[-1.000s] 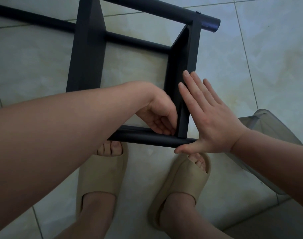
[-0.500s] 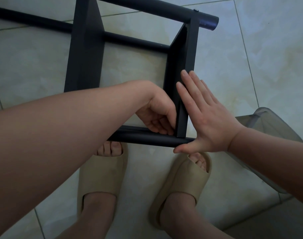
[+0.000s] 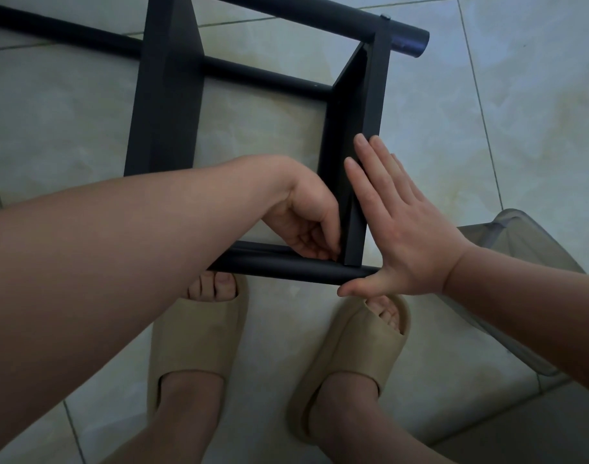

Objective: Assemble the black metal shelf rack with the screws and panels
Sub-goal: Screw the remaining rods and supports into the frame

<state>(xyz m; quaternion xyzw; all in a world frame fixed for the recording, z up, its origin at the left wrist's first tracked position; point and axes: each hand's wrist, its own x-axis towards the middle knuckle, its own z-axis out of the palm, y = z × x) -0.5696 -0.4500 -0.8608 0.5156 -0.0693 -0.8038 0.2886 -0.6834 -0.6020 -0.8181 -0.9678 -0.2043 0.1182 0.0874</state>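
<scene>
Black metal shelf rack (image 3: 165,95) lies on the floor (image 3: 85,112), mid-frame. The right grip (image 3: 410,236), flat and released, pushes the side panel (image 3: 356,112), I think to keep it straight. The left grip (image 3: 306,222) curls inside the corner; what it pinches is hidden.

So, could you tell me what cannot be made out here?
Head view:
1. Whether the left hand pinches a screw: its curled fingers and shadow hide the corner where panel meets front tube.
2. The tube's end: covered by the flat right hand.
3. The rack: its far side is cut off by the top and left edges.
4. The grey bin: contents hidden by the right forearm.
</scene>
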